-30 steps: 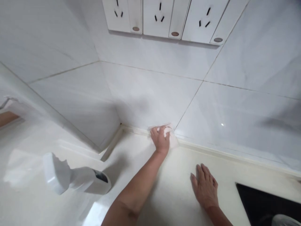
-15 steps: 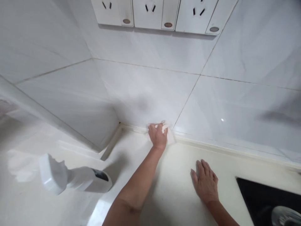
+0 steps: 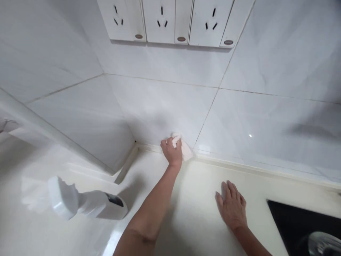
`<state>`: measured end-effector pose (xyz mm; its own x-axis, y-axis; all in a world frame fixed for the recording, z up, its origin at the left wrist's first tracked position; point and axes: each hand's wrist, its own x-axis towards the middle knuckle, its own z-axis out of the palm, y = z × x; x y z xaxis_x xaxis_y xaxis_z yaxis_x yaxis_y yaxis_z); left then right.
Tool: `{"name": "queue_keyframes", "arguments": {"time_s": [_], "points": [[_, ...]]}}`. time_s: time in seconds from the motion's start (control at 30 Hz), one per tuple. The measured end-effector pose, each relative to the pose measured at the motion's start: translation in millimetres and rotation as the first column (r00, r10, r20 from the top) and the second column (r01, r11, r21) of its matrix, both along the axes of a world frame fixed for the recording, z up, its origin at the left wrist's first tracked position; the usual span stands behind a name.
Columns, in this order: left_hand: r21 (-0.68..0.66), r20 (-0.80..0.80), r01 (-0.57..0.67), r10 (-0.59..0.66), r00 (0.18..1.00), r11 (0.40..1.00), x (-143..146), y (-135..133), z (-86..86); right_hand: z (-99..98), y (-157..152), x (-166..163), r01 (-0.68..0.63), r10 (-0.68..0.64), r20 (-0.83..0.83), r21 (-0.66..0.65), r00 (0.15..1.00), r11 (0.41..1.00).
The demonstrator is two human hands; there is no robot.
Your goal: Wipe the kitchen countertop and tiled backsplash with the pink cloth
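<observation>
Cataloguing the corner: white marble-look wall tiles (image 3: 160, 106) rise behind the grip and meet a cream countertop (image 3: 194, 199) just below it. Above the grip, a row of three white wall sockets (image 3: 165, 21). Right of it, a black glass panel (image 3: 293, 217) bears a curved metal object (image 3: 323, 245), partly out of view. Left of it, a white plastic handheld appliance (image 3: 87, 201) lies on the counter. Left hand (image 3: 172, 153): fingers curled closed around a crumpled white cloth (image 3: 186, 152), pressed to the tile at the counter joint. Right hand (image 3: 231, 206): fingers spread apart, flat on the countertop.
</observation>
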<state>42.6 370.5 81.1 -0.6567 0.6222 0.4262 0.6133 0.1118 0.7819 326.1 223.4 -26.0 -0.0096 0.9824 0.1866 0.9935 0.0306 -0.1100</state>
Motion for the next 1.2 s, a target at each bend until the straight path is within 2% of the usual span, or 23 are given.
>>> {"name": "queue_keyframes", "arguments": {"time_s": [0.1, 0.17, 0.33, 0.4, 0.47, 0.53, 0.6, 0.67, 0.83, 0.93, 1.0, 1.07, 1.2], "points": [[-0.224, -0.124, 0.161, -0.192, 0.974, 0.961, 30.7, -14.9, -13.3, 1.2, -0.6, -0.2, 0.005, -0.005, -0.003, 0.007, 1.000, 1.000], [-0.319, -0.184, 0.219, -0.287, 0.940, 0.922, 39.1, -24.8, -14.8, 1.6, -0.7, -0.4, 0.007, -0.007, -0.007, 0.008, 1.000, 1.000], [-0.348, -0.150, 0.291, -0.360, 0.921, 0.891, 29.3, -63.9, -17.9, 1.5, 0.1, 0.1, 0.005, -0.005, -0.024, 0.005, 1.000, 1.000], [-0.375, -0.109, 0.365, -0.431, 0.896, 0.852, 24.8, -89.6, -26.2, 1.8, 0.5, 0.5, 0.005, -0.005, -0.032, 0.002, 0.999, 1.000], [-0.346, -0.073, 0.473, -0.526, 0.847, 0.810, 18.9, -118.8, -36.4, 2.4, 0.7, 0.5, 0.002, -0.002, -0.042, 0.002, 0.999, 1.000], [-0.278, -0.086, 0.531, -0.571, 0.816, 0.800, 6.9, -150.6, -46.4, 3.2, 0.9, 0.1, -0.003, 0.003, -0.055, 0.003, 0.999, 1.000], [-0.251, -0.163, 0.498, -0.543, 0.823, 0.830, -13.9, -186.3, -55.6, 3.5, 0.6, 0.4, -0.009, 0.009, -0.070, 0.002, 0.998, 1.000], [-0.298, -0.292, 0.445, -0.525, 0.800, 0.844, -42.0, -226.5, -63.5, 3.2, -0.4, 2.7, -0.011, 0.011, -0.086, 0.004, 0.996, 1.000], [-0.462, -0.513, 0.471, -0.660, 0.550, 0.751, -111.8, -319.9, -70.9, 5.9, -2.4, 4.6, 0.009, 0.007, -0.202, 0.076, 0.979, 0.997], [-0.496, -0.590, 0.457, -0.673, 0.446, 0.738, -132.7, -345.6, -68.7, 20.8, 2.6, -28.6, 0.007, 0.057, -0.347, 0.181, 0.936, 0.983], [-0.510, -0.617, 0.439, -0.671, 0.411, 0.739, -136.9, -349.8, -67.7, 36.3, 9.7, -71.4, -0.105, 0.170, -0.387, 0.182, 0.906, 0.978], [-0.520, -0.618, 0.425, -0.670, 0.413, 0.741, -136.7, -349.1, -67.7, 51.6, 19.0, -121.7, -0.229, 0.242, -0.353, 0.080, 0.904, 0.970], [-0.537, -0.591, 0.420, -0.681, 0.432, 0.732, -134.9, -347.3, -69.0, 74.3, 42.5, -205.1, -0.330, 0.301, -0.190, -0.144, 0.935, 0.933]]}}
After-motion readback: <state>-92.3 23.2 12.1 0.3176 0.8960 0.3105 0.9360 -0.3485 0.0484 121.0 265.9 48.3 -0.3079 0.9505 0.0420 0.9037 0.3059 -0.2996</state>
